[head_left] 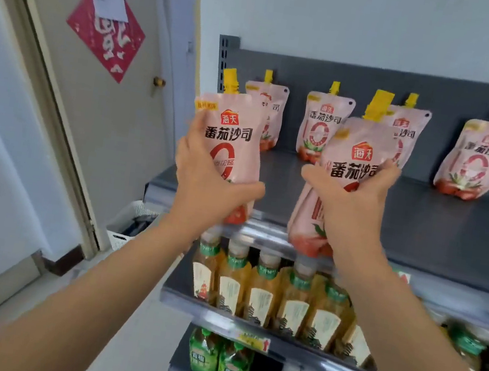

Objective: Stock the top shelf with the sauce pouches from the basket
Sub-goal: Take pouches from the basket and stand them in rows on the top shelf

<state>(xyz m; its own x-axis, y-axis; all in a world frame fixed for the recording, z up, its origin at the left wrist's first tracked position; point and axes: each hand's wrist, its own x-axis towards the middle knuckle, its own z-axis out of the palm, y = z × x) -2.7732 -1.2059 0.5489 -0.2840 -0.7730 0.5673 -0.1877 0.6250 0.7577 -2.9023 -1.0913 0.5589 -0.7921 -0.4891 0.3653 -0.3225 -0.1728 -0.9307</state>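
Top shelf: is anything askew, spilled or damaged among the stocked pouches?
The far-right pink sauce pouch with yellow cap on the grey top shelf leans noticeably rightward, though wide-angle distortion may exaggerate it. No spills or damage.

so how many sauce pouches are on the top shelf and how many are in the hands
sauce pouches standing on the top shelf: 4
sauce pouch held in the left hand: 1
sauce pouch held in the right hand: 1, maybe a second behind it
total: 6 clearly seen
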